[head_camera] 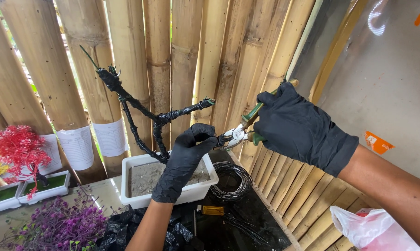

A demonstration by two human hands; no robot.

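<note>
Pliers: gripped by right hand, green handles
Left hand: pinching wire by plier tip, black glove
Tree frame: black-wrapped, stuck in white pot
Wire coil: just beside pot

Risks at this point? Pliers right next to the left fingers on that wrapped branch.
1. The pliers in the right hand close at a point right beside the left hand fingertips; a slip could nip the glove.
2. The wrapped branch frame stands tall in the small white pot; a sideways pull might tip it.
3. The wire coil lies loose by the pot and could snag.
</note>
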